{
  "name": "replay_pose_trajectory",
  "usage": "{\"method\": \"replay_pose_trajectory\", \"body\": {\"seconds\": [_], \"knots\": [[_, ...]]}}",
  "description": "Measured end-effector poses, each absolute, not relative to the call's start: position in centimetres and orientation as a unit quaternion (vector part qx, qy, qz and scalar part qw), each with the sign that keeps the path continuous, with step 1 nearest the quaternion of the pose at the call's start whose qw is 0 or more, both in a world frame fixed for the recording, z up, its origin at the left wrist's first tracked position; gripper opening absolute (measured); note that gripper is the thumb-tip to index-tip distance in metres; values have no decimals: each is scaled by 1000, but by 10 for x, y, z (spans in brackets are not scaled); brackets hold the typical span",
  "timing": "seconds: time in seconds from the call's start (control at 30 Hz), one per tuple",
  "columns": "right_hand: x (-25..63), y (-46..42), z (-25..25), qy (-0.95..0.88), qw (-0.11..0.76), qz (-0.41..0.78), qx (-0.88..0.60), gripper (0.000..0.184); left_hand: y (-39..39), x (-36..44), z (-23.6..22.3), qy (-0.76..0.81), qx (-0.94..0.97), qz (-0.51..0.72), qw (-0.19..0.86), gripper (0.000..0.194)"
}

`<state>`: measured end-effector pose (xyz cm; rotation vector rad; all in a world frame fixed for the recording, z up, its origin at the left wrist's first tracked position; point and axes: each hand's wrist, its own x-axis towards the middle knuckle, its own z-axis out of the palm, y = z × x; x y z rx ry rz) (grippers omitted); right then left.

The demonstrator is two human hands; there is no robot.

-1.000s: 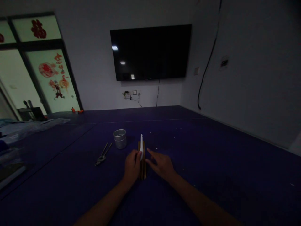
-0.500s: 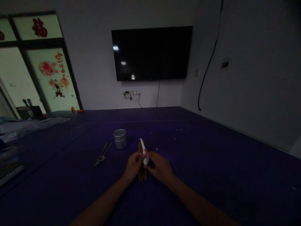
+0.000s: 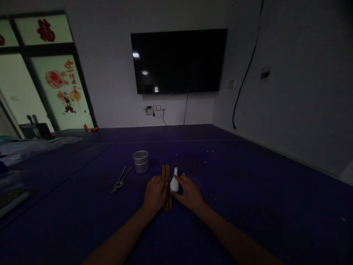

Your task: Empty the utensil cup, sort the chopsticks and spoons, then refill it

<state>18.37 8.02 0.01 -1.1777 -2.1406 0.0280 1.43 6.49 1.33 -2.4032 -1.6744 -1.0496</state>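
Observation:
A bundle of brown chopsticks [image 3: 167, 203] lies lengthwise on the dark purple surface in front of me. My left hand [image 3: 154, 192] rests against its left side, with curled fingers over the sticks. Just right of the bundle is a white spoon [image 3: 174, 184], its handle pointing away from me and its rounded back turned up. My right hand [image 3: 190, 193] grips the spoon between thumb and fingers. Beyond my left hand stands a metal cup [image 3: 141, 163]. Left of the cup lies a pair of pliers [image 3: 119, 183] with spread handles.
Small white scraps [image 3: 205, 162] dot the purple surface [image 3: 242, 173]. Clear plastic sheeting [image 3: 41, 147] and a tray-like item [image 3: 12, 200] lie at the left. A television [image 3: 179, 60] hangs on the far wall, and a black cable [image 3: 246, 73] runs down the right wall.
The spoon has moved from above the chopsticks to their right side, held by my right hand. My left hand has let go of the spoon and turned palm-down onto the chopsticks.

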Motion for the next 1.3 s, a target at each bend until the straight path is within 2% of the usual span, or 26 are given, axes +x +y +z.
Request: {"method": "replay_pose_trajectory", "body": {"seconds": [0.2, 0.5, 1.3], "knots": [[185, 80, 4, -837, 274, 5, -473, 50, 70, 10, 6, -574, -771, -273, 32, 31], [186, 79, 4, -844, 236, -1, -482, 48, 70, 10, 2, -573, -783, -241, 11, 37], [186, 79, 2, -840, 258, 21, -477, 45, 74, 8, -5, -575, -775, -262, 12, 37]]}}
